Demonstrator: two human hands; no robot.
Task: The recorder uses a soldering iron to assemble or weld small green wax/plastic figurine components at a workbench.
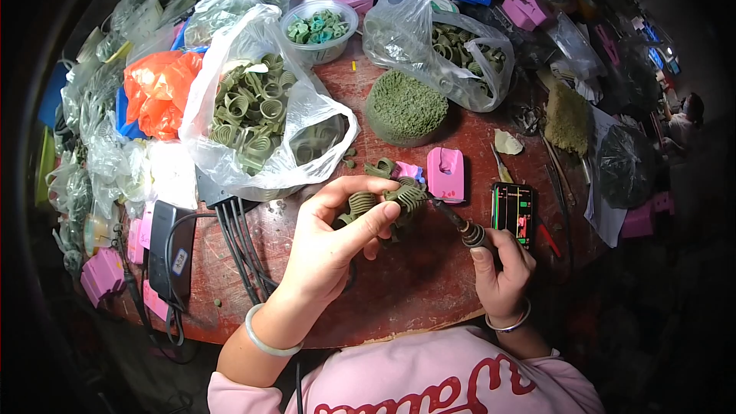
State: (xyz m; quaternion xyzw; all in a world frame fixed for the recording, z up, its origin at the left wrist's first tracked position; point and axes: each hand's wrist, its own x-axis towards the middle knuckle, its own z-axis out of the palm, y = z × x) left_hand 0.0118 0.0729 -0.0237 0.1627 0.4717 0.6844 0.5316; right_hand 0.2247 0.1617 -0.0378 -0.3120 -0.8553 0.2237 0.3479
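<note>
Between the thumb and fingers of my left hand (326, 245) is a dark green ridged piece (408, 197), with more coiled green parts clustered beside and below it. My right hand (502, 272) grips a pen-like tool (473, 235) with a dark handle, perhaps a soldering iron. Its thin dark tip points left and reaches the ridged piece; whether it touches is too small to tell. Just beyond the hands, a pink block (446, 175) with a hollow in its top lies on the red table (414, 284).
An open plastic bag (326, 119) of coiled green pieces stands left; another bag (399, 31) lies farther back. Between them are a tub (341, 52) of small green bits and a round green granular mass (406, 107). A lit phone (515, 211) lies right; black cables (241, 249) cross left.
</note>
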